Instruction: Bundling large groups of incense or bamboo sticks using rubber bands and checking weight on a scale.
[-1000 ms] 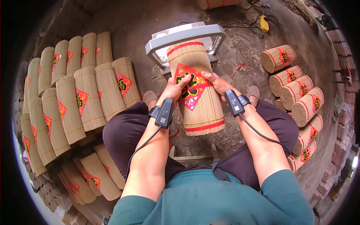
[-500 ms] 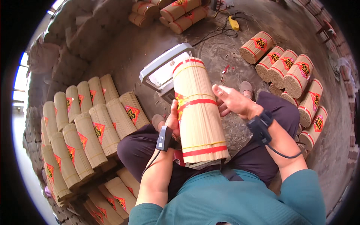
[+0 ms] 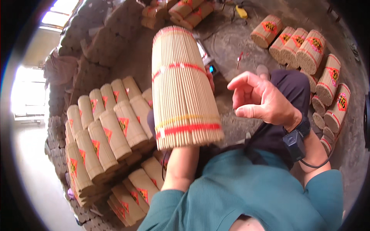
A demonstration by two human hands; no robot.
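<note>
A thick bundle of thin, pale wooden sticks [image 3: 185,92], bound with red and yellow bands, is raised in front of me, its near end tilted toward me. My left hand [image 3: 210,79] supports it from behind. Only some fingertips show past its right edge; the rest is hidden by the sticks. My right hand [image 3: 262,98] hovers to the right of the bundle, apart from it. Its fingers are bent, with a gap between them and the thumb, and nothing is in it. Behind the bundle a scale-like device [image 3: 204,54] with a small blue light is mostly covered.
Stacked stick bundles [image 3: 110,133] with red diamond labels stand at my left. More bundles [image 3: 310,50] lie at the far right, with others [image 3: 192,13] at the back. A yellow power strip [image 3: 241,12] is on the floor. Grey sacks [image 3: 104,34] line the left wall.
The bundle has come up and left, off the device, and turned so its label no longer shows. My left hand went behind it. My right hand moved away from its side, fingers curling.
</note>
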